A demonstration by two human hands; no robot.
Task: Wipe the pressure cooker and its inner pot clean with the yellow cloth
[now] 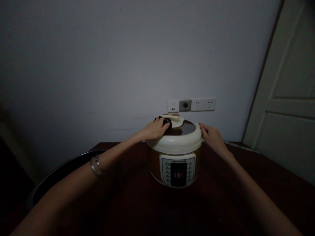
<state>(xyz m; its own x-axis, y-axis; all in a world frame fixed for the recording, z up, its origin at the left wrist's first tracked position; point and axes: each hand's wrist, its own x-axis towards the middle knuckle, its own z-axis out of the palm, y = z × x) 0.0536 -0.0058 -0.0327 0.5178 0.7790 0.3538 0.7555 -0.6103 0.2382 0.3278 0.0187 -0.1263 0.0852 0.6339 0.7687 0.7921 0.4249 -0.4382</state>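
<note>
An electric pressure cooker (pixel 175 146) with a cream lid, brown body and front control panel (pixel 178 170) stands upright in the middle of the view. My left hand (pixel 155 129) reaches over the left of the lid, its fingers curled round a black, rounded piece (pixel 167 122) beside the raised lid handle (pixel 176 121). Whether that piece belongs to the lid I cannot tell. At the cooker's right edge, my right hand (pixel 213 137) is closed on the cream side handle (pixel 197 126); its fingertips are partly hidden.
The cooker rests on a dark red table (pixel 137 203). A large, dark round basin or pan (pixel 71 161) lies under my left forearm. Behind are a pale wall (pixel 110 65) with a row of sockets (pixel 197 105) and, on the right, a panelled door (pixel 287 131).
</note>
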